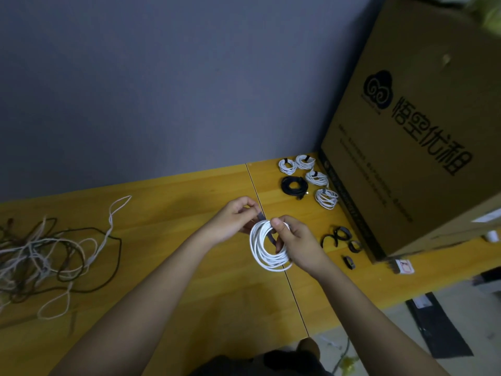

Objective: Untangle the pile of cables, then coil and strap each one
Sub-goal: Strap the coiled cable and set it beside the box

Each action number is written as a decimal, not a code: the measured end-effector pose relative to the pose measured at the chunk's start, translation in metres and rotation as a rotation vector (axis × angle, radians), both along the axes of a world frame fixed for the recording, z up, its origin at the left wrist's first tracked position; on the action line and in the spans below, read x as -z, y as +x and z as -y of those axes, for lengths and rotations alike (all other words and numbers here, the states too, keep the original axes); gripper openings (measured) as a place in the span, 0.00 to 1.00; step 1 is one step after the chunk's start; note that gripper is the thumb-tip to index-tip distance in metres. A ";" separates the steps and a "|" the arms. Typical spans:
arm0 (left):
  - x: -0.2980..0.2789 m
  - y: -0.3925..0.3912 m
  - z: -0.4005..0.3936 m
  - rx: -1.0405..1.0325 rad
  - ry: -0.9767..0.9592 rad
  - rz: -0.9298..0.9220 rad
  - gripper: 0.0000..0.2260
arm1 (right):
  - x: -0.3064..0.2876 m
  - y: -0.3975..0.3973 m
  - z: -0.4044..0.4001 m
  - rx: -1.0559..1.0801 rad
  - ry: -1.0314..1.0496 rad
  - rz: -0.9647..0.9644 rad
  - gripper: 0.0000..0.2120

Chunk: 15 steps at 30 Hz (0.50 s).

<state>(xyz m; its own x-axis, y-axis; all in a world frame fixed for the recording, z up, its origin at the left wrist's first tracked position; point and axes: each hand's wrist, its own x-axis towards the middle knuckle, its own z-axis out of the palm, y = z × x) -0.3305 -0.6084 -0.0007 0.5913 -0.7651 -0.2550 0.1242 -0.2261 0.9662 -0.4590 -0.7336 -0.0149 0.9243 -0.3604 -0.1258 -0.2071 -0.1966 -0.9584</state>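
My right hand [296, 244] grips a coiled white cable [264, 252] above the middle of the yellow wooden table [189, 202]. A dark strap [268, 234] runs across the coil's top. My left hand [235, 219] pinches the strap's free end just left of the coil. A tangled pile of white and dark cables [46, 256] lies at the table's left. Several strapped white coils [306, 169] and one black coil [294, 185] sit at the back right.
A large cardboard box [412, 137] stands on the right part of the table, close behind the finished coils. Loose dark straps [340, 238] lie in front of the box. A grey wall rises behind the table. The floor with scraps shows at the lower right.
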 end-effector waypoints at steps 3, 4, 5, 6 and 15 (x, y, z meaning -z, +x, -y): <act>-0.003 -0.001 -0.001 0.007 -0.029 -0.055 0.07 | -0.004 0.000 0.000 0.004 0.001 0.014 0.19; -0.004 -0.001 -0.001 0.010 -0.030 -0.079 0.09 | -0.005 0.000 0.000 0.004 0.006 0.017 0.18; -0.005 -0.001 -0.001 0.009 -0.028 -0.103 0.10 | -0.006 0.000 0.000 0.008 0.010 0.018 0.17; -0.006 -0.001 -0.001 0.000 -0.028 -0.128 0.12 | -0.007 0.000 0.000 0.017 0.011 0.017 0.16; -0.012 -0.005 -0.002 -0.025 -0.074 -0.331 0.07 | -0.012 0.004 0.001 0.078 0.011 0.019 0.16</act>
<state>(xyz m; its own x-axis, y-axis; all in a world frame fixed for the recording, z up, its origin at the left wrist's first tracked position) -0.3350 -0.6065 0.0109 0.5047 -0.7750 -0.3802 0.4383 -0.1494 0.8863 -0.4550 -0.7347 -0.0032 0.8956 -0.4304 -0.1125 -0.2027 -0.1698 -0.9644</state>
